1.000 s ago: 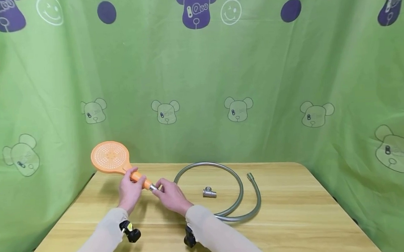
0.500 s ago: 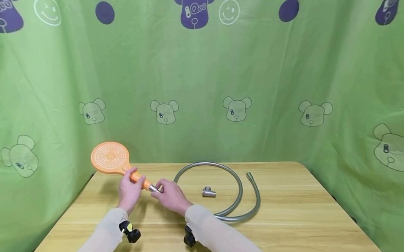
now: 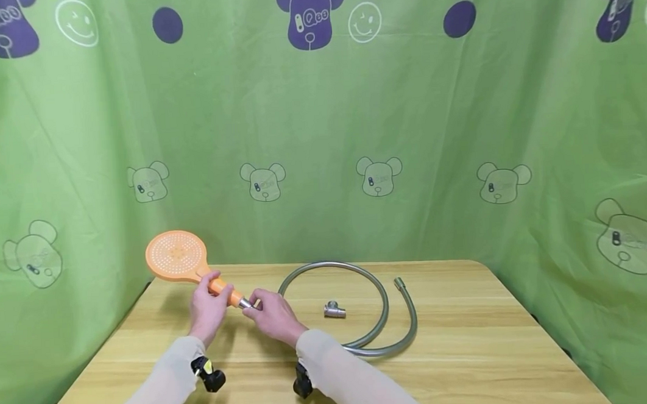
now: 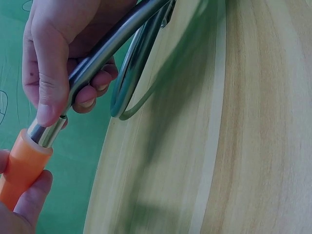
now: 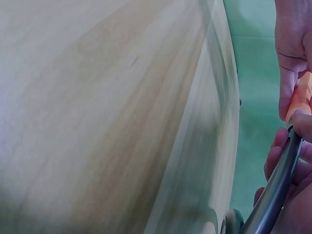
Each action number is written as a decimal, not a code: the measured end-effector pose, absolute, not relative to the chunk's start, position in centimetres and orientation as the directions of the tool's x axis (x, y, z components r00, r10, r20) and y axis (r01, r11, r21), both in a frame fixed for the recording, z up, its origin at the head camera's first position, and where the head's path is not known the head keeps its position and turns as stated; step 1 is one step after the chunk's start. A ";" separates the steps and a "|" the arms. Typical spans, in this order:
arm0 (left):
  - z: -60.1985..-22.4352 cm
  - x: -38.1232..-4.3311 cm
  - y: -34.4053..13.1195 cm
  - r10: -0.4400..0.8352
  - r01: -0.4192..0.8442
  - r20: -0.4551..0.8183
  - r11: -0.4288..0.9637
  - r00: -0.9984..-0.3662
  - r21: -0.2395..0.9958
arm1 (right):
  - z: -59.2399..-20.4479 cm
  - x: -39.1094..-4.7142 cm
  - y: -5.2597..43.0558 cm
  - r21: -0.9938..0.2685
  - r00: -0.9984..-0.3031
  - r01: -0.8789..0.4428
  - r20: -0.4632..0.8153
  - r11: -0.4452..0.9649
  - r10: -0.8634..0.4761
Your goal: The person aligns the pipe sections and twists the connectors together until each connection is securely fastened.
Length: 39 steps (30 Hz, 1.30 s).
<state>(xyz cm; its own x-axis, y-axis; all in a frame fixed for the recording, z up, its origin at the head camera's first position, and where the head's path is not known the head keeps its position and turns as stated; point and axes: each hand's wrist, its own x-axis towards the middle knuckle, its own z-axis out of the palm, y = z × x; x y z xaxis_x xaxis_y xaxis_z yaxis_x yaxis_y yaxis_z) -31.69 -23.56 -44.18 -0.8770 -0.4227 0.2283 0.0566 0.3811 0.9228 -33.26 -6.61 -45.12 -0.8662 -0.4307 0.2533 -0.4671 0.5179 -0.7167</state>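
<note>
An orange shower head (image 3: 177, 255) with a perforated round face is raised over the table's left side, face toward the camera. My left hand (image 3: 208, 305) grips its handle (image 4: 23, 161) between thumb and fingers. At the handle's lower end, my right hand (image 3: 276, 317) pinches the silver metal connector (image 4: 51, 132) of a grey shower hose (image 4: 105, 53). The connector meets the handle's opening; how deep it sits cannot be told. Under my right hand's thumb, part of the connector is hidden. In the right wrist view, the hose runs back through my curled fingers (image 5: 274, 161).
The hose loops across the wooden table (image 3: 473, 340), its free end (image 3: 399, 282) lying to the right. Inside the loop lies a small silver T-shaped fitting (image 3: 335, 311). A green patterned curtain (image 3: 319, 117) hangs behind the table and at both sides.
My right thumb and fingers have shifted slightly at the connector, showing a little more metal. My left hand and the shower head stay nearly still.
</note>
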 end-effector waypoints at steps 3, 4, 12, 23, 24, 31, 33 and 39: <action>-44.2 -31.7 -23.5 -0.424 0.051 0.232 0.395 -0.875 0.917 | -45.2 -33.2 -6.6 -0.729 -0.870 -0.454 0.241 0.512 -0.429; -44.2 -31.7 -23.5 -0.425 0.050 0.232 0.397 -0.875 0.917 | -45.2 -33.2 -6.6 -0.734 -0.871 -0.451 0.238 0.508 -0.429; -44.1 -31.8 -23.4 -0.421 0.059 0.234 0.389 -0.876 0.919 | -45.2 -33.5 -6.5 -0.765 -0.872 -0.435 0.227 0.475 -0.433; -44.3 -31.9 -23.5 -0.421 0.070 0.255 0.408 -0.871 0.910 | -45.2 -33.7 -6.7 -0.792 -0.869 -0.422 0.214 0.441 -0.446; -44.3 -31.9 -23.5 -0.421 0.069 0.255 0.408 -0.871 0.910 | -45.2 -33.7 -6.7 -0.793 -0.870 -0.420 0.214 0.442 -0.444; -44.4 -31.8 -23.5 -0.412 0.056 0.232 0.396 -0.881 0.917 | -45.3 -33.4 -6.6 -0.802 -0.890 -0.378 0.175 0.463 -0.422; -44.5 -31.8 -23.6 -0.410 0.052 0.225 0.392 -0.884 0.918 | -45.3 -33.3 -6.6 -0.803 -0.891 -0.370 0.164 0.468 -0.424; -44.4 -31.8 -23.6 -0.400 0.050 0.206 0.366 -0.893 0.929 | -45.2 -33.2 -6.5 -0.794 -0.888 -0.373 0.155 0.480 -0.433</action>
